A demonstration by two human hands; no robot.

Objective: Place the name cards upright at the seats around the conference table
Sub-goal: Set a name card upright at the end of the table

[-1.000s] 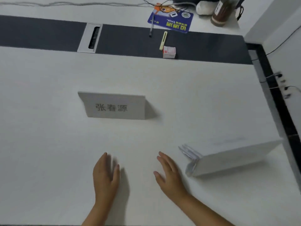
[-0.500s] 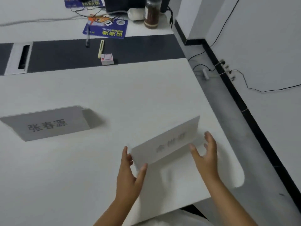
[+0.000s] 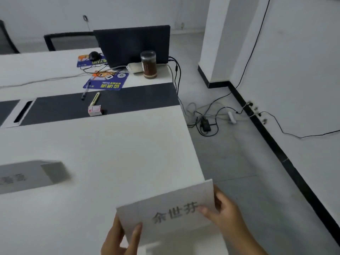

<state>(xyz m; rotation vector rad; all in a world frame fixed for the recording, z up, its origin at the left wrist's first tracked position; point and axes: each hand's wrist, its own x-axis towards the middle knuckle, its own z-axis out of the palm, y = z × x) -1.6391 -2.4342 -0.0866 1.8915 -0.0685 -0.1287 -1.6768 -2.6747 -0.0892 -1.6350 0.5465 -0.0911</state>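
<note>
I hold a white folded name card (image 3: 171, 210) with dark printed characters above the near right corner of the white conference table (image 3: 114, 144). My left hand (image 3: 121, 238) pinches its lower left corner, and my right hand (image 3: 224, 212) grips its right edge with the thumb on the front face. A second name card (image 3: 27, 175) stands upright on the table at the far left, partly cut off by the frame edge.
A dark strip (image 3: 103, 105) crosses the table with a cable slot (image 3: 22, 113), pens (image 3: 94, 99) and a small red and white box (image 3: 94, 110). Behind stand a laptop (image 3: 132, 45), a brown jar (image 3: 149, 64) and blue pads (image 3: 108, 81). Cables (image 3: 206, 120) lie on the floor right of the table edge.
Both hands went from flat on the table to taking a card off the stack, then lifted it up and to the right. The view turned right, so the standing card slid left.
</note>
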